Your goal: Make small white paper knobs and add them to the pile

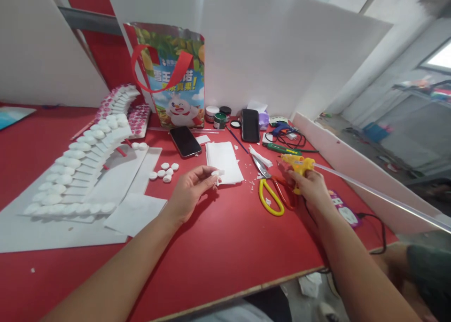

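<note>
Between the thumb and fingers of my left hand (pixel 192 190) is a small white piece of paper (pixel 217 175), held over the edge of a stack of white paper (pixel 225 160). My right hand (pixel 312 185) grips a yellow glue gun (pixel 298 161) with a long clear glue stick (pixel 369 189) running out of its back. Scissors (pixel 271 197) with one yellow and one red handle lie open between my hands. Left of my left hand sit several small white puffs (pixel 165 172). Farther left, a curved white stair-like model (pixel 84 164) is edged with rounded white pieces.
At the back stand a colourful bag (pixel 176 77) and paint jars (pixel 220 120). Nearby lie a phone (pixel 185 141), a black case (pixel 250 125), a green-handled tool (pixel 282 148) and tangled black cable (pixel 294 138). White boards wall the back; a low white panel (pixel 338 164) borders the right.
</note>
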`<state>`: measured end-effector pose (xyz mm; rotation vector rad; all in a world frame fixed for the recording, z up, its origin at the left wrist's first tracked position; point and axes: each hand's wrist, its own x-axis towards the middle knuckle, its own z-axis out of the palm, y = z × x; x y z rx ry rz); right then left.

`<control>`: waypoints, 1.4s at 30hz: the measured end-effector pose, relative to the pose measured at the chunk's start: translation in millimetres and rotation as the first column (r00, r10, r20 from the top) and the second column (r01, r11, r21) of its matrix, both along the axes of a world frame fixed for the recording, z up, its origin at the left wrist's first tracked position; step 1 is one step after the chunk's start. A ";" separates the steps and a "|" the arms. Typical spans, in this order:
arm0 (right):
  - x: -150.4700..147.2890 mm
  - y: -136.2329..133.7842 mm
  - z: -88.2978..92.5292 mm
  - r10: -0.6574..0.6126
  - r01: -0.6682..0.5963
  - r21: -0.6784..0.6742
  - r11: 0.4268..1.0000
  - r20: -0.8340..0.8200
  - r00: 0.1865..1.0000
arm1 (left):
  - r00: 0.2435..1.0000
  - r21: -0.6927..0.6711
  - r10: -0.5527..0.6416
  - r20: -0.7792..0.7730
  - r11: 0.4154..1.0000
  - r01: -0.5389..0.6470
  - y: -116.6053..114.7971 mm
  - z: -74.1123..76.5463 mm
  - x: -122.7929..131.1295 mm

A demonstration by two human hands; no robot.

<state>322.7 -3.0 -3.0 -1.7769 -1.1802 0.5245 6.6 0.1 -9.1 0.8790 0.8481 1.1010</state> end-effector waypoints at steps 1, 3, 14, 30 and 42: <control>-3.8 -1.2 1.3 0.001 -0.001 0.002 1.000 -0.042 0.999 | 1.000 0.002 -0.001 0.003 1.000 0.001 0.0 0.4 0.1; -9.4 -2.1 5.0 -0.011 0.010 -0.012 1.000 -0.100 0.995 | 1.000 0.005 -0.002 0.005 1.000 0.002 -0.1 1.3 0.3; -52.9 -17.8 51.9 0.111 -0.133 -0.004 0.991 -0.528 0.842 | 0.999 -0.023 0.026 0.043 0.999 -0.025 4.9 -1.7 -1.5; -96.7 -25.7 14.1 0.564 -0.595 -0.048 0.802 -0.266 0.782 | 0.986 -0.100 0.153 0.070 0.984 -0.145 15.3 -8.3 -4.6; -100.0 -25.8 13.6 0.621 -0.621 -0.113 0.776 -0.043 0.783 | 0.989 -0.074 0.146 0.037 0.987 -0.143 13.2 -2.9 -3.5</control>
